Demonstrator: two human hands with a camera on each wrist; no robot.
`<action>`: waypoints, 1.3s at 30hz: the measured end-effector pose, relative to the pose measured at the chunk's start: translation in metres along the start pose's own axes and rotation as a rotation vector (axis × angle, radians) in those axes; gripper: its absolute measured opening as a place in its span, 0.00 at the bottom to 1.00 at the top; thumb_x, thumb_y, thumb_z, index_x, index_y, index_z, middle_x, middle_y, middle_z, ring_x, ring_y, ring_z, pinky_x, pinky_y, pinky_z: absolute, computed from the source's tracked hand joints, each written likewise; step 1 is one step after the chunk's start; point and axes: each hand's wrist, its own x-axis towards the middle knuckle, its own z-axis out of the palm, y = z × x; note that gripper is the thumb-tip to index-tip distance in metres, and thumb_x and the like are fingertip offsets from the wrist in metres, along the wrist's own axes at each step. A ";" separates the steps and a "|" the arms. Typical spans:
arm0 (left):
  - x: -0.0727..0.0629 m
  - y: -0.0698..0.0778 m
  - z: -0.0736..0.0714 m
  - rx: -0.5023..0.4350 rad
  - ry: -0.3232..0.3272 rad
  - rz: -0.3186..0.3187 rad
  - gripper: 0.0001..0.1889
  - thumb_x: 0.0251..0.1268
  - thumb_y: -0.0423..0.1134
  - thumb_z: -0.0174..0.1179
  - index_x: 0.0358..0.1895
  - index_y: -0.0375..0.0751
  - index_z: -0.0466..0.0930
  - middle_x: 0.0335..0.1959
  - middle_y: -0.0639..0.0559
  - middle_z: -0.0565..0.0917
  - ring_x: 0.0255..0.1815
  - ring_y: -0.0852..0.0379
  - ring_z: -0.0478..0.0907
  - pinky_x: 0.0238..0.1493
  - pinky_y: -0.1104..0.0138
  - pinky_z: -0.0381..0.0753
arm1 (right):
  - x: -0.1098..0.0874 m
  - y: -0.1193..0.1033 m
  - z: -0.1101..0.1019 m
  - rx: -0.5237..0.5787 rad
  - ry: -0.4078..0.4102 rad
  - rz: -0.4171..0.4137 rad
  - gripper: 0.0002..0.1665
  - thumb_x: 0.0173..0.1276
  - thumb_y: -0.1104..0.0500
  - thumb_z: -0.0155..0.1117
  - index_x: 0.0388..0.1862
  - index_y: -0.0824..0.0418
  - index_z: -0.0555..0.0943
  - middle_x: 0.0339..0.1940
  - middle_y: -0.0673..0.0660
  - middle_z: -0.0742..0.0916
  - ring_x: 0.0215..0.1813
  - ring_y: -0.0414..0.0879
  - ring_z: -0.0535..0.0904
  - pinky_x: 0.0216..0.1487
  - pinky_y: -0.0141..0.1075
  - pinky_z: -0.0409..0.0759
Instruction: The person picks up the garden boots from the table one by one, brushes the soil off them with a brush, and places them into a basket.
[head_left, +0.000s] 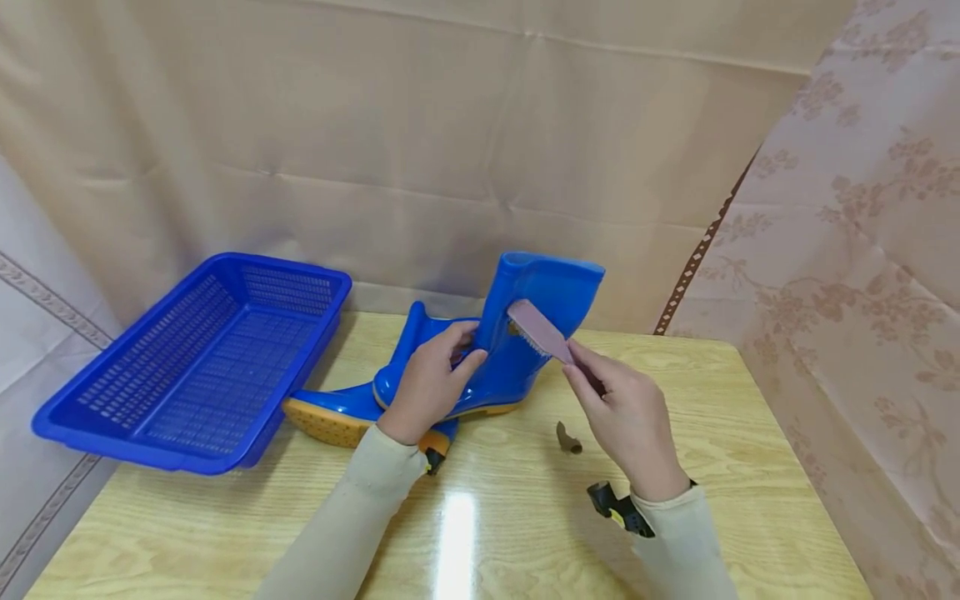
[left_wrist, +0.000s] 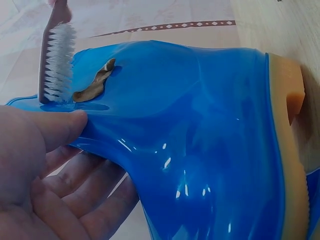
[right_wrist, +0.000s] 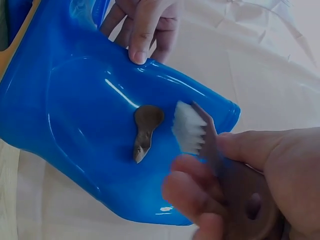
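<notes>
A blue rubber boot (head_left: 558,292) with a yellow sole stands upright, its shaft leaning right. My left hand (head_left: 435,379) holds the shaft from the left, thumb on the near side and fingers behind it. In my right hand (head_left: 630,417) is a mauve scrubbing brush (head_left: 538,329), gripped by its handle. White bristles (right_wrist: 189,129) face the shaft, close beside a brown, mud-like patch (right_wrist: 149,122) on the boot. The left wrist view shows the same patch (left_wrist: 95,84) just beyond my thumb. Behind my left hand a second blue boot (head_left: 341,402) lies on its side, partly hidden.
A blue plastic basket (head_left: 296,287) with slotted walls stands at the left of the wooden table (head_left: 712,433). A small curled brown piece (head_left: 567,439) lies on the tabletop near my right hand. Beige cloth (head_left: 405,150) hangs behind the table, and patterned cloth (head_left: 862,275) at the right.
</notes>
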 end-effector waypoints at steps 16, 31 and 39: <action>-0.001 0.002 -0.001 -0.012 -0.001 -0.020 0.25 0.78 0.46 0.60 0.72 0.46 0.72 0.63 0.47 0.82 0.61 0.48 0.83 0.62 0.53 0.82 | 0.002 -0.001 -0.002 0.012 -0.071 0.055 0.14 0.74 0.57 0.69 0.56 0.58 0.89 0.33 0.51 0.89 0.26 0.40 0.75 0.25 0.33 0.71; 0.000 0.000 0.000 -0.010 -0.001 -0.039 0.25 0.77 0.46 0.60 0.73 0.47 0.72 0.65 0.47 0.81 0.63 0.48 0.81 0.63 0.52 0.81 | 0.001 0.000 -0.004 -0.021 -0.154 0.161 0.17 0.76 0.55 0.67 0.60 0.57 0.87 0.39 0.55 0.91 0.26 0.41 0.76 0.24 0.33 0.69; -0.001 0.002 0.000 -0.002 0.004 -0.056 0.25 0.77 0.46 0.60 0.73 0.47 0.72 0.66 0.47 0.81 0.64 0.47 0.81 0.63 0.52 0.81 | 0.000 0.000 -0.005 0.009 -0.146 0.188 0.17 0.76 0.55 0.67 0.59 0.57 0.87 0.38 0.54 0.91 0.27 0.42 0.77 0.23 0.33 0.71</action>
